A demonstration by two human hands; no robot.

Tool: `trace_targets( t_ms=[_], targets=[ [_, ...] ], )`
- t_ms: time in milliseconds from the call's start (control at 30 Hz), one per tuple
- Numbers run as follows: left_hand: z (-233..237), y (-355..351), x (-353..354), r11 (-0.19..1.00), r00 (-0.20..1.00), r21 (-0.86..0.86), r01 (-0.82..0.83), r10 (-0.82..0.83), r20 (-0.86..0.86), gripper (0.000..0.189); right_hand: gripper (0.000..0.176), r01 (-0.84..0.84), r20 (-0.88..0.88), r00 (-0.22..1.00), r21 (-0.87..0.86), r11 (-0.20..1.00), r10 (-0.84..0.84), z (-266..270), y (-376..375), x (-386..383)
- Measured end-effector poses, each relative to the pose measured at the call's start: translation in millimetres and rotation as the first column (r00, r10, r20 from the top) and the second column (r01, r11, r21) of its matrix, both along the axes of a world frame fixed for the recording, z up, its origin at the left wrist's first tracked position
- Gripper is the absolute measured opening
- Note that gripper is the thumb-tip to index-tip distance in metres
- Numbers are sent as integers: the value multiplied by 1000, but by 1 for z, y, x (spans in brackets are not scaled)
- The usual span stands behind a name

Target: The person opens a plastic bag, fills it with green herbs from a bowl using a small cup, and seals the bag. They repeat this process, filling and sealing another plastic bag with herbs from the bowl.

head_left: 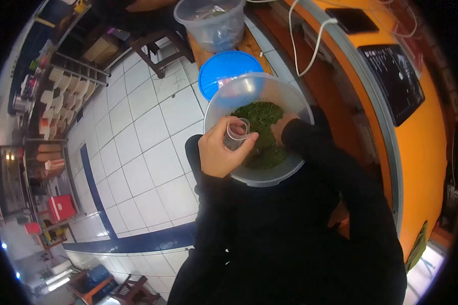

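Observation:
A large translucent tub (262, 180) sits at my lap, holding chopped green herbs (259, 116). My left hand (220, 151) is over the tub's left side, its fingers and thumb wrapped round a small clear cup (237, 133). Inside the tub, at the right of the herbs, is my right hand (284, 127). Its fingertips are down in the green pile, so whether they are apart or closed is hidden.
Beyond the tub lies a blue lid (229, 71) on a wooden bench (196, 50), with a clear bucket (216, 28) behind it. An orange counter (420, 168) with a black packet (392, 81) runs along the right. A dark stool (163, 48) stands on the tiled floor.

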State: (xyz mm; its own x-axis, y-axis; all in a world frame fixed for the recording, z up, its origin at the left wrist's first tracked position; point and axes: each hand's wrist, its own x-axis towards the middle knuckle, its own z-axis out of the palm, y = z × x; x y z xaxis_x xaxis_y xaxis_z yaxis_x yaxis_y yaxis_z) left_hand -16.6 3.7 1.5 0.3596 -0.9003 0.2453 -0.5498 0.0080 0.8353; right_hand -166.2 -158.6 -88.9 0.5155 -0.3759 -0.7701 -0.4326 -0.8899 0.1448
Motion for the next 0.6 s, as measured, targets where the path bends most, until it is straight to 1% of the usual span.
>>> trace_targets(
  t_ms=[67,100,167,200,267,333,400,433,500,533,600],
  targets=[
    [-1,-1,2,1000,1000,-27,-5,4,-26,35,60,36,-79,996,60,998,-32,-2,-3,6],
    [-2,1,2,1000,1000,-4,17,-17,-26,35,63,-10,-96,995,83,997,18,6,-3,7],
    [-5,0,1,999,999,-54,-1,-1,-35,34,64,23,-120,993,107,994,-10,-8,-4,4],
    [-5,0,1,999,999,-46,12,-14,-39,34,66,37,-146,989,116,993,-20,-13,-3,1],
    [-5,-1,1,997,1000,-80,-8,8,-2,35,67,66,-152,987,149,987,-43,-12,-3,3],
    [-7,0,2,996,1000,-88,1,-2,-10,35,67,85,-155,986,175,981,-57,-8,-3,4],
    [-7,0,3,995,1000,-103,-3,1,-16,36,70,-16,-113,993,225,974,43,-2,-6,5],
    [-6,1,2,996,999,-87,-7,3,-45,35,70,-23,-116,992,221,975,50,0,-5,5],
    [-5,2,2,997,997,-78,-21,15,-76,34,53,-51,-5,999,168,985,52,24,3,6],
    [-5,2,2,997,998,-73,-17,13,-63,34,53,-59,-7,998,162,985,61,32,5,6],
    [-5,1,3,997,999,-71,-22,19,-50,34,29,-2,112,994,80,997,-7,45,7,5]
  ],
)
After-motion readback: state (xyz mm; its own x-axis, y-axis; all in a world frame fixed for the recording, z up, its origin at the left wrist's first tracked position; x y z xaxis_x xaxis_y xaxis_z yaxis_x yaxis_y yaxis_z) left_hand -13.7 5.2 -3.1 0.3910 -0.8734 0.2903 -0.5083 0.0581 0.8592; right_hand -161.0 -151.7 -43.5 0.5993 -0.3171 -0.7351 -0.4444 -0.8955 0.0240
